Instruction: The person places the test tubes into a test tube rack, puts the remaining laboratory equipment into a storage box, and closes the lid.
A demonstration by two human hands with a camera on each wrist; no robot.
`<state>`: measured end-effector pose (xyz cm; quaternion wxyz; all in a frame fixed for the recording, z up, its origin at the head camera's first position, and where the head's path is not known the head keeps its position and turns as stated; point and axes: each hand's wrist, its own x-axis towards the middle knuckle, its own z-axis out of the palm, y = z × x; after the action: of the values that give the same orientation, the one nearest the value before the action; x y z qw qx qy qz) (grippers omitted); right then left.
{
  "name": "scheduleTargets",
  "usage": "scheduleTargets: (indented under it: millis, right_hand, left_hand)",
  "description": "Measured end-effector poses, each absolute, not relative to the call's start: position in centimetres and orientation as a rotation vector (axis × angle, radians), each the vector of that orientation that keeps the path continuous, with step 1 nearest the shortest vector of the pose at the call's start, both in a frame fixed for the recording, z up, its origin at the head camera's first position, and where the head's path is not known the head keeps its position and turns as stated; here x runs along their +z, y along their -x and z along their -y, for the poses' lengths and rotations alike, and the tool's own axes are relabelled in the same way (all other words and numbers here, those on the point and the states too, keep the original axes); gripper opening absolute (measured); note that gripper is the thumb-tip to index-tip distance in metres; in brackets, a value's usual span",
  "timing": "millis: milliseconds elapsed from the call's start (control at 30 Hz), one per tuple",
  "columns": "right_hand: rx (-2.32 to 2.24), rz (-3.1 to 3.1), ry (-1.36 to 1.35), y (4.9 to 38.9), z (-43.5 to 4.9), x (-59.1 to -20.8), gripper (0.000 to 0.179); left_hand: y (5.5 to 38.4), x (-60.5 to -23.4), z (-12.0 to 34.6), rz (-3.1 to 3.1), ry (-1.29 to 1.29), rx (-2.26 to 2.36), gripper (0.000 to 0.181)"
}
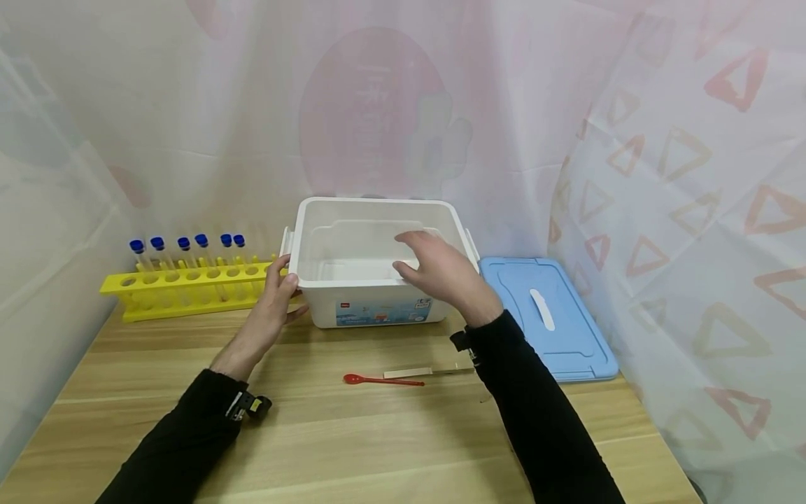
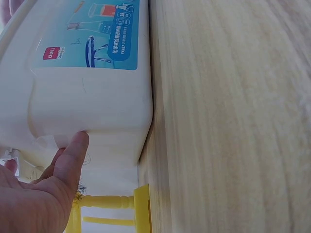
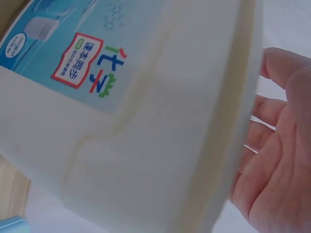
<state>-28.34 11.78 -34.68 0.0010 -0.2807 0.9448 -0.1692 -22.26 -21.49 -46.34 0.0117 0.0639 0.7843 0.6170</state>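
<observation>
A white plastic storage box (image 1: 380, 285) with a blue printed label stands upright without its lid at the back of the table. At its left end is my left hand (image 1: 273, 301), touching the wall near the front corner. One extended finger (image 2: 73, 158) rests against that wall in the left wrist view, while other fingers are partly hidden behind it. My right hand (image 1: 441, 271) hovers over the box's opening at the front right, fingers spread and loosely bent, holding nothing. In the right wrist view that hand (image 3: 279, 160) appears beyond the box rim, its fingertips partly hidden.
A yellow rack (image 1: 189, 280) with several blue-capped test tubes stands left of the box. The light-blue lid (image 1: 522, 280) lies on the right. In front are a red spoon (image 1: 378, 380) and a thin pale strip (image 1: 408, 373). Printed curtains surround the table's back and sides.
</observation>
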Motion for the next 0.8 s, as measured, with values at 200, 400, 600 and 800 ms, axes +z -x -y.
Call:
scheduleTargets:
  millis: [200,400,600,800]
  right_hand:
    - [-0.51,-2.987,0.916,26.8,-12.0,-34.8,0.061]
    - [-0.51,-2.994,0.949,25.5,-12.2,-34.8,0.06]
    - [-0.493,-3.016,1.014,24.3,-12.4,-35.0,0.058]
    - [-0.451,-3.054,1.081,23.1,-12.6,-35.3,0.056]
  left_hand:
    - [22.2,-46.2,21.4,-2.448,-0.186,1.916,0.074]
    - [22.3,-46.3,21.5,-2.445,-0.191,1.918,0.073]
    - [22.2,-46.3,21.5,-2.441,-0.193,1.924,0.072]
    - [22.3,-46.4,21.5,-2.436,-0.194,1.928,0.073]
